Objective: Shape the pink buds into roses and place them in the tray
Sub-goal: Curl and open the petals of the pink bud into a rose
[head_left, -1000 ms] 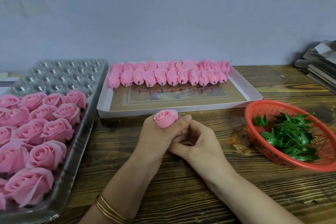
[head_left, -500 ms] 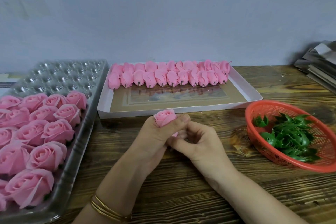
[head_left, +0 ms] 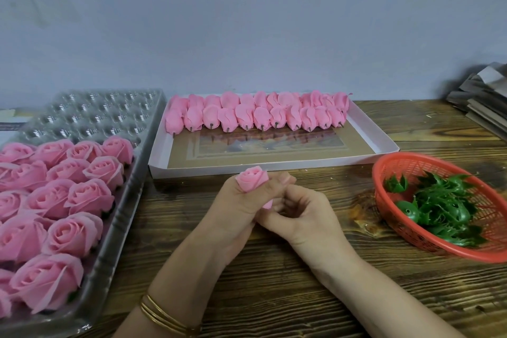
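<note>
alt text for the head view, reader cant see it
The left hand grips a pink bud while the right hand pinches its base, over a wooden table. Finished roses sit in a clear tray at left; more buds lie in a white box behind.

Around the work: basket, box, paper stack

A dark, grainy wooden table [head_left: 274, 296] fills the lower half, under a plain grey-blue wall [head_left: 247, 22] at 12 o'clock. At 3 to 4 o'clock a red mesh basket [head_left: 384, 200] stands on the wood, with a heap of green plastic leaf pieces [head_left: 444, 208] in it. At 2 o'clock, against the wall, lies an untidy stack of grey sheets [head_left: 482, 101]. Just above centre sits a shallow white box [head_left: 274, 166] with a brown printed floor.
</note>
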A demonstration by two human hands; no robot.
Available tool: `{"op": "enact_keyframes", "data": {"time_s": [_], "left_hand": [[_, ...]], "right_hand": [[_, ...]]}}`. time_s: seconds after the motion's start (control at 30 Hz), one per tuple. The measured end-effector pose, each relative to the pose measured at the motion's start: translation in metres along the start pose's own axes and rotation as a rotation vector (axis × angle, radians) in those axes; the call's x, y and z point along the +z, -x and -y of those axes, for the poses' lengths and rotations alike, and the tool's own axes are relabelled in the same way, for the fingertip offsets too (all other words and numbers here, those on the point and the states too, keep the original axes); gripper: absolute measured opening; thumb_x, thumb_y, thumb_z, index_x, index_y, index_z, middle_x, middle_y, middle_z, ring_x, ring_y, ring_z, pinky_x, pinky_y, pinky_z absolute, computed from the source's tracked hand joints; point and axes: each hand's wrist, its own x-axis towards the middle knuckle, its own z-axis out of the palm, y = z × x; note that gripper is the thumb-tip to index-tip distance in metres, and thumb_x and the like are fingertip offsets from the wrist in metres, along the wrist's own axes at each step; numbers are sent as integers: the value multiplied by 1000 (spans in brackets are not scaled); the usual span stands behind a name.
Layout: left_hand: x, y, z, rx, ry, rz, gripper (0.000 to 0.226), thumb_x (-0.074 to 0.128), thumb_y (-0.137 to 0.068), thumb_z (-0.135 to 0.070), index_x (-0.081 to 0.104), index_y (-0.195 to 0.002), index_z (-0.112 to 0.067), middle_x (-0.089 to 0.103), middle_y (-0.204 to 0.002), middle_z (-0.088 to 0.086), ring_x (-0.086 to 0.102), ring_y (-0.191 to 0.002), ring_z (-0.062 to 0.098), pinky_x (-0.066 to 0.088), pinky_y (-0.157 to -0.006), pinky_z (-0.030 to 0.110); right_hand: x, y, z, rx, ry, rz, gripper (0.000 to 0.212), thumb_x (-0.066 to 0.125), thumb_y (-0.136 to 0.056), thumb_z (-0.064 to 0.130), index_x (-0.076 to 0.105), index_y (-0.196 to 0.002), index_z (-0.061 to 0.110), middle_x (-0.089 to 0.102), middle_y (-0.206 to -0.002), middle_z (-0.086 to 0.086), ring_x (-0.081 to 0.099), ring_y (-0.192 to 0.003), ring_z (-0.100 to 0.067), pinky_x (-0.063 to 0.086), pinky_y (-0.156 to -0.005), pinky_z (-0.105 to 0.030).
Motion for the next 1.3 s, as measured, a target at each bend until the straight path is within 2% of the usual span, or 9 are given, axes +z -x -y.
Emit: {"op": "enact_keyframes", "data": {"time_s": [0.17, 0.27, 0.37, 0.6, 0.73, 0.9, 1.03, 1.17, 1.3], "left_hand": [[0, 2, 1, 9, -37, 1, 24, 73, -73, -29, 77, -87, -9, 66, -88, 18, 58, -88, 33, 39, -85, 46], [5, 1, 2, 37, -77, -43, 35, 73, -65, -31, 76, -90, -7, 72, -86, 12, 67, -84, 22, 55, -81, 32], [4, 1, 4, 58, -98, -35, 41, 73, -65, -32, 75, -95, -4, 72, -85, 9, 69, -82, 17, 56, -76, 25], [0, 0, 3, 47, -82, -7, 38, 76, -63, -32, 76, -90, -4, 72, -86, 12, 69, -81, 19, 55, -72, 24], [-2, 0, 0, 29, -107, 6, 41, 78, -64, -32, 75, -93, -3, 72, -89, 10, 68, -85, 19, 54, -72, 24], [-4, 4, -3, 4, -168, 16, 31, 78, -71, -39, 78, -88, -13, 66, -95, 20, 55, -83, 31, 46, -64, 35], [0, 3, 0, 44, -137, -51, 32, 81, -69, -36, 78, -88, -10, 70, -87, 16, 65, -83, 27, 55, -72, 33], [1, 1, 4, 59, -109, -96, 36, 76, -64, -34, 78, -88, -8, 75, -91, 14, 72, -85, 21, 57, -73, 24], [-2, 0, 3, 56, -107, -62, 32, 77, -65, -32, 77, -87, -8, 73, -91, 15, 71, -86, 22, 58, -76, 26]], "right_hand": [[-2, 0, 3, 98, -108, 71, 10, 73, -69, 7, 75, -72, 17, 66, -66, -1, 60, -66, -7, 47, -68, -17], [0, 0, 1, 80, -44, 33, 25, 76, -74, -6, 73, -90, 12, 70, -72, 0, 65, -74, -9, 50, -73, -19], [2, 1, 0, 41, 8, -9, 32, 73, -73, -13, 70, -95, 10, 67, -66, 4, 63, -70, -5, 51, -71, -18], [1, 2, 0, 13, -16, 9, 27, 73, -76, -9, 74, -93, 11, 70, -70, 1, 66, -73, -6, 51, -73, -18], [-1, 2, 1, 34, -29, 63, 24, 72, -77, -8, 75, -77, 15, 67, -62, 6, 62, -65, -1, 48, -66, -13], [-3, 1, 2, 90, -48, 118, 6, 73, -62, 24, 73, -64, 19, 58, -64, -7, 53, -65, -9, 45, -67, -17], [-4, -2, -3, 95, -47, 50, 11, 77, -74, 3, 72, -84, 3, 65, -71, -5, 59, -72, -13, 48, -76, -25], [-4, -3, -5, 56, -8, -24, 26, 77, -71, -9, 68, -90, 7, 66, -68, 7, 62, -70, -5, 50, -70, -19], [-3, -3, -4, 40, 16, -48, 29, 76, -74, -8, 70, -101, 1, 70, -79, -14, 63, -79, -18, 55, -82, -35]]}}
